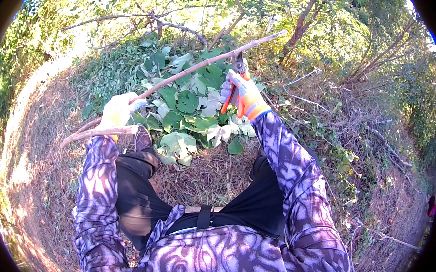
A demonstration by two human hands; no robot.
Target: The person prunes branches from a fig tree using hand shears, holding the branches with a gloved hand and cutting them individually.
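A long bare branch (192, 68) slants up and to the right, gripped near its lower end by my gloved left hand (118, 111). A cut stub (108, 131) runs below that hand, seemingly forking from the same branch at the far left. My gloved right hand (243, 94) is closed round the orange handles of pruning shears (239, 66). Their dark blade tip meets or lies just behind the branch's underside; I cannot tell which. Below the branch, broad green leaves (187, 101) lie in a heap between my feet and the brush.
Behind the leaf heap lies a forked dead limb (180, 28). A thin tree trunk (299, 28) rises at the upper right. Dry sticks and brush (341, 106) cover the right side. Dry grass (200, 176) lies between my legs, and a thin cord or stem (381, 234) crosses the lower right.
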